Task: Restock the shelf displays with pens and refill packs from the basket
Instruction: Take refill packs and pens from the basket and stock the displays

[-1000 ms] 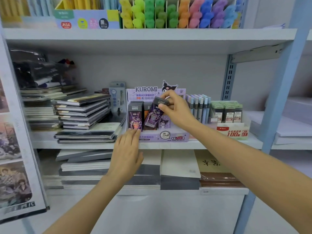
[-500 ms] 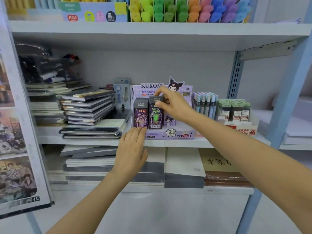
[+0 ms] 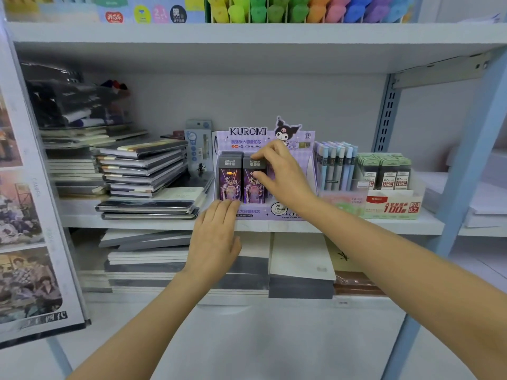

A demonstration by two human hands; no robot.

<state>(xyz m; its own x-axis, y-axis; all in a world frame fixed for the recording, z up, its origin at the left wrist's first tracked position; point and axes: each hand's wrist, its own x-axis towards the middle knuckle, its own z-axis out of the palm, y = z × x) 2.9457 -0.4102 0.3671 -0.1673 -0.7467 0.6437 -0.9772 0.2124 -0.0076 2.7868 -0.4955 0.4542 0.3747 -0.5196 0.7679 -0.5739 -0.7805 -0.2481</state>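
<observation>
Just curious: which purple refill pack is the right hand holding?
The right pack, its grey top pinched by the right hand; the left pack isn't.

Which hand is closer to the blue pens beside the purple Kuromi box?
Right. The right hand pinches a refill pack just left of the blue pens; the left hand sits lower, at the display front.

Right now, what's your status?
Right hand pinches dark purple refill pack, upright in lilac Kuromi display box. Left hand rests on its front. Nothing blocking.

Head view, sole camera: worn on the person's head, facing forward and slightly downward, near the middle shelf (image 3: pixel 274 226); upper shelf (image 3: pixel 247 32) edge at 12 o'clock.
</observation>
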